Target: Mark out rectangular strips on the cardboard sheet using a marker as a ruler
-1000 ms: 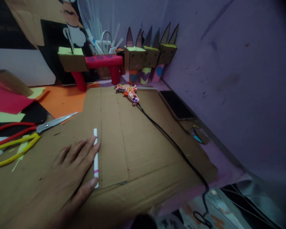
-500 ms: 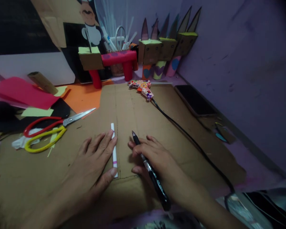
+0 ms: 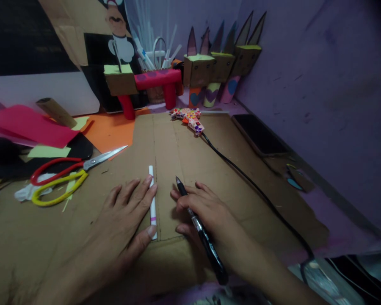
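My left hand [image 3: 127, 218] lies flat on the cardboard sheet [image 3: 206, 161], fingers stretched out. Its fingertips and thumb press on a slim white stick [image 3: 153, 205] with a purple band, which lies beside a drawn line. I cannot tell whether the stick is a marker or a rolled paper tube. In my right hand [image 3: 206, 209] is a black pen [image 3: 205, 237], gripped between thumb and fingers, its tip pointing away from me just above the cardboard. Dark pen lines mark a long strip on the sheet between my hands.
Scissors [image 3: 95, 162] with red and yellow handles lie at left, near pink paper [image 3: 28, 127] and orange paper [image 3: 111, 131]. A patterned glue gun [image 3: 190, 118] trails a black cord [image 3: 257, 186] to the right. A phone [image 3: 258, 133] and cardboard animal figures [image 3: 200, 70] stand further back.
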`<state>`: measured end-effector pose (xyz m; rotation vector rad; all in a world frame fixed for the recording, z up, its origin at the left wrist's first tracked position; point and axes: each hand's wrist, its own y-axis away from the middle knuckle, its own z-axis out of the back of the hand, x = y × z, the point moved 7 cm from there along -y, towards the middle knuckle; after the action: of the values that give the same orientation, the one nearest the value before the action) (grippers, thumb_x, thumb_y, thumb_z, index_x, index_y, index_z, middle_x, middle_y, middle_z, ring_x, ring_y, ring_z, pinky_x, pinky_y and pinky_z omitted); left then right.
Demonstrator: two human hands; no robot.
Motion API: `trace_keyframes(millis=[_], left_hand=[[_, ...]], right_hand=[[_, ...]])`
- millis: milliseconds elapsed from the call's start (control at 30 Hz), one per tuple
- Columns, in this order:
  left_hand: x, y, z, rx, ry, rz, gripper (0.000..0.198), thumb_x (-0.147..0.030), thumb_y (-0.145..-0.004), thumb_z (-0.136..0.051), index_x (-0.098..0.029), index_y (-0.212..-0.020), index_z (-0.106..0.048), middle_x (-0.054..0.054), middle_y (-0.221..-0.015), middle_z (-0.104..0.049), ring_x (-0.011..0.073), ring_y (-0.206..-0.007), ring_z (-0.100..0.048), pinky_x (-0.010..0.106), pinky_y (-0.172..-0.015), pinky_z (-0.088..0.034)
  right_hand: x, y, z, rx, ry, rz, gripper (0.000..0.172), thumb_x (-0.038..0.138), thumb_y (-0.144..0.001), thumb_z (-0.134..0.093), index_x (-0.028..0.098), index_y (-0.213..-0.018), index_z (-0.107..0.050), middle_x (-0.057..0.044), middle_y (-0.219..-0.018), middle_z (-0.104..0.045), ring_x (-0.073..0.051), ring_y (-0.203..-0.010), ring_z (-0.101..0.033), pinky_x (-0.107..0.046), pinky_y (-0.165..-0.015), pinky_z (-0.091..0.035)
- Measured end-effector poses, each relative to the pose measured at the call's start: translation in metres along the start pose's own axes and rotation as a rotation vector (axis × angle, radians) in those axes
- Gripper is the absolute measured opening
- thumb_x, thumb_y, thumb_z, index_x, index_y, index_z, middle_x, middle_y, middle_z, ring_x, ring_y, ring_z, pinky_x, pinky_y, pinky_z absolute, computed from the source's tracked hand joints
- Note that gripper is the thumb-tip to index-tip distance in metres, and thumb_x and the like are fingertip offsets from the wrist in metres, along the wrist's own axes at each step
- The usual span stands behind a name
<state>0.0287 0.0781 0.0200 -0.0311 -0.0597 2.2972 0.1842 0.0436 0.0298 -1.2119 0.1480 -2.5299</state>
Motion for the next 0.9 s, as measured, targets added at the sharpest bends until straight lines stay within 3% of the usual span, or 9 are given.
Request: trace_keyframes(millis=[900], left_hand=[[0.0019,-0.0005,-0.0022,0.024,-0.02,-0.042,0.065,-0.047,-0.093,-0.03,-0.027,-0.149,-0.002,0.003,-0.157,-0.017,0.0296,-0.137,-0.025,0.048,-0.107,-0.019]], right_hand=[[-0.0007,0.0011,-0.002,0.032,-0.005,-0.001,0.02,0.018,-0.083,-0.067,0.025,-0.096,-0.053,0.001,-0.113,-0.067,-0.015,-0.12,-0.052,-0.037,-0.11,-0.024]])
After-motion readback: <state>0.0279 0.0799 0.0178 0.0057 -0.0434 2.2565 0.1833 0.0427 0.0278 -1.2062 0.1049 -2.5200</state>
